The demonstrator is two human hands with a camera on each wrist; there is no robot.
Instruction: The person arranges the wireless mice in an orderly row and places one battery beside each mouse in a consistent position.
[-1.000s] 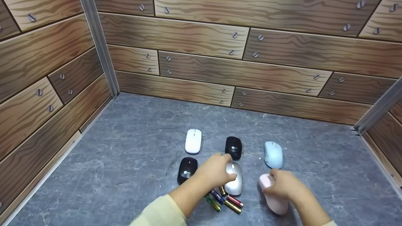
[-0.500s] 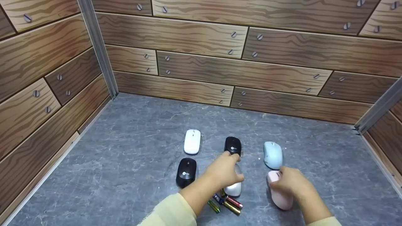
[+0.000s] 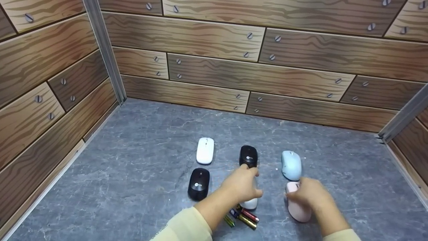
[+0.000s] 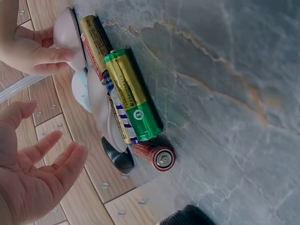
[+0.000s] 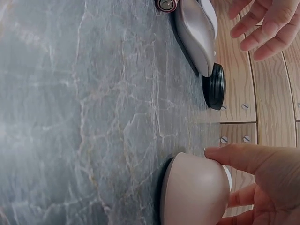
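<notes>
On the grey counter [image 3: 147,150], the left grip [image 3: 240,184] has its fingers spread and holds nothing, over the silver mouse [image 3: 250,203]. The right grip [image 3: 311,194] pinches the pink mouse [image 3: 298,211], which looks set down close to the blue mouse [image 3: 291,165]. With the white mouse [image 3: 205,150] and two black mice [image 3: 199,184], the two rows look almost done; the pink one isn't let go yet. The batteries [image 3: 247,221] lie in a messy pile.

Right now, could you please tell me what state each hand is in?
Left hand: open, above the silver mouse, holding nothing.
Right hand: holding the pink mouse between thumb and fingers.
</notes>
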